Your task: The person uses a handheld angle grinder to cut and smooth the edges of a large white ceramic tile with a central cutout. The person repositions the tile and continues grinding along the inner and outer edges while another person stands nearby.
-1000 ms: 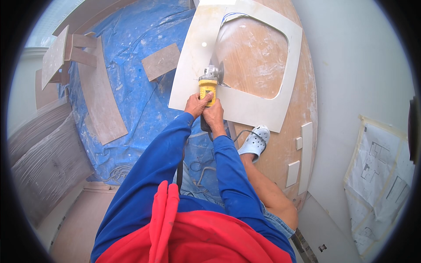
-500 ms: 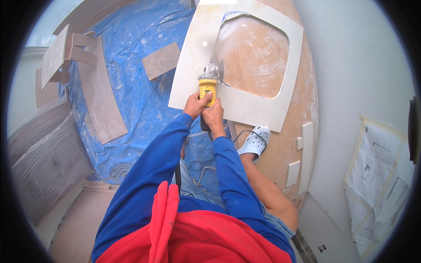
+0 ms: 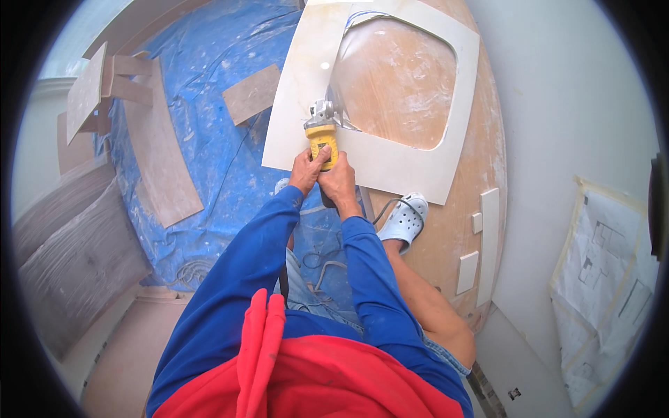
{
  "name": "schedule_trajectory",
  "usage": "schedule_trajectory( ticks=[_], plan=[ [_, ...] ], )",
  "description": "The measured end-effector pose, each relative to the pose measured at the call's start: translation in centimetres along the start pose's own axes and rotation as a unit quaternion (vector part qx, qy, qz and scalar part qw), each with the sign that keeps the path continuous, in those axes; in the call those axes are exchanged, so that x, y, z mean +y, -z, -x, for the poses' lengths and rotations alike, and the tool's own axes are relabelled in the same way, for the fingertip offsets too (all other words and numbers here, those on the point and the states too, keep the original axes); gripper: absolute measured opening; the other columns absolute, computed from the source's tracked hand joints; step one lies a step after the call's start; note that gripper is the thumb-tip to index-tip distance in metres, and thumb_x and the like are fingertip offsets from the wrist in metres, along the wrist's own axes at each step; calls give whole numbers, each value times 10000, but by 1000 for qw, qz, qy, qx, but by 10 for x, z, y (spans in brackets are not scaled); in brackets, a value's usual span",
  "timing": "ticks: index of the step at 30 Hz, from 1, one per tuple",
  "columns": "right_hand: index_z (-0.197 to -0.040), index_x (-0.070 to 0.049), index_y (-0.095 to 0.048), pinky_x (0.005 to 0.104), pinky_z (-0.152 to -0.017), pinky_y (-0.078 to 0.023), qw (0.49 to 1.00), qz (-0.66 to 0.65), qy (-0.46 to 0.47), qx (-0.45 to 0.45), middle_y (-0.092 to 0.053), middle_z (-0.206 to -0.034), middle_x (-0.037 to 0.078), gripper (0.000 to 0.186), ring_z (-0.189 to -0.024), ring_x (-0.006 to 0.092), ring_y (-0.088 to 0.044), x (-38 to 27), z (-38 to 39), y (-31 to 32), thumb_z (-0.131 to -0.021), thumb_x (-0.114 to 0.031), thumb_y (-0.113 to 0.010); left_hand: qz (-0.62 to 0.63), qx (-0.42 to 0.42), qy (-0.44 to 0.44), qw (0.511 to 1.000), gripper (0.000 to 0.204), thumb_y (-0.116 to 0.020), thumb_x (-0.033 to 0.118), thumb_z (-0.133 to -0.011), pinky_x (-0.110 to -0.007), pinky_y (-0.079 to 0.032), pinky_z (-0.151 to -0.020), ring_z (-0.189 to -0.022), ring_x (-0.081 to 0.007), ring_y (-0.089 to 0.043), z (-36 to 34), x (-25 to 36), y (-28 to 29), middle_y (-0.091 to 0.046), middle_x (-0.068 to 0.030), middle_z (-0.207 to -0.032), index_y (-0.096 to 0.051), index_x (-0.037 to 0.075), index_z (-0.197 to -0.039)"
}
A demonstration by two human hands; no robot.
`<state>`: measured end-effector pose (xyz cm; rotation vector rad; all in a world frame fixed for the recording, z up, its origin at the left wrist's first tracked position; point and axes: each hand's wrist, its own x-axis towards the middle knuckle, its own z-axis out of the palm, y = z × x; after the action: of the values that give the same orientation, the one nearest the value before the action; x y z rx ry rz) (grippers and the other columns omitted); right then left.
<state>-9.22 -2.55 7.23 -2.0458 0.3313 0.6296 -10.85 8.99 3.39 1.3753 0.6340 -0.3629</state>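
And here we are at the white panel (image 3: 390, 159), with the yellow grinder (image 3: 321, 143) sitting at the lower-left corner of its big cutout. Both hands are on the tool: the left hand (image 3: 304, 171) is closed around the yellow body, thumb across the top, and the right hand (image 3: 339, 181) is wrapped around the back end just beside it. The disc (image 3: 337, 115) stands nearly edge-on at the rim of the opening, blurred; it looks like trimming or cutting along that left edge. The panel lies on a wooden board (image 3: 446, 258), its left side reaching out over the blue sheet (image 3: 209, 73). A pale shoe (image 3: 404, 221) is planted at the near edge. The next move, I'd judge, calls for that firm double grip, the disc in line with the edge, and the cord (image 3: 387, 205) well clear.
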Motion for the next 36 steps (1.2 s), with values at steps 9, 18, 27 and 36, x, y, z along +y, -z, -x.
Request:
schedule_trajectory(
  ticks=[9, 18, 27, 36],
  plan=[
    [-1179, 19, -561, 490, -842, -580, 999, 28, -11, -11, -745, -1043, 277, 667, -1002, 450, -734, -6, -2, 1, -813, -453, -858, 2, -1, 7, 1000, 634, -714, 516, -1004, -306, -546, -921, -1019, -145, -688, -3, -1, 3, -742, -117, -1122, -688, -78, -1224],
    [-1190, 25, -572, 468, -867, -576, 999, 23, -18, -11, -741, -1080, 260, 664, -1032, 413, -737, -6, -5, -1, -804, -422, -874, 22, 13, -2, 1000, 662, -751, 533, -968, -342, -571, -883, -971, -187, -720, -13, -15, 3, -763, -169, -1078, -712, -94, -1175],
    [-1239, 46, -572, 463, -892, -570, 1000, -13, -14, -18, -726, -1127, 270, 702, -1072, 408, -725, -2, -9, -1, -806, -416, -875, -70, 16, 6, 997, 701, -739, 566, -961, -341, -571, -879, -967, -195, -723, -16, -8, 3, -762, -178, -1058, -710, -101, -1175],
    [-1198, 42, -567, 468, -866, -578, 1000, -21, -2, -6, -741, -1077, 258, 689, -1023, 416, -738, -19, -11, 6, -786, -408, -886, -12, 13, -21, 1000, 657, -733, 534, -978, -333, -570, -854, -945, -170, -710, -16, 13, 1, -764, -159, -1039, -711, -94, -1170]
  ],
)
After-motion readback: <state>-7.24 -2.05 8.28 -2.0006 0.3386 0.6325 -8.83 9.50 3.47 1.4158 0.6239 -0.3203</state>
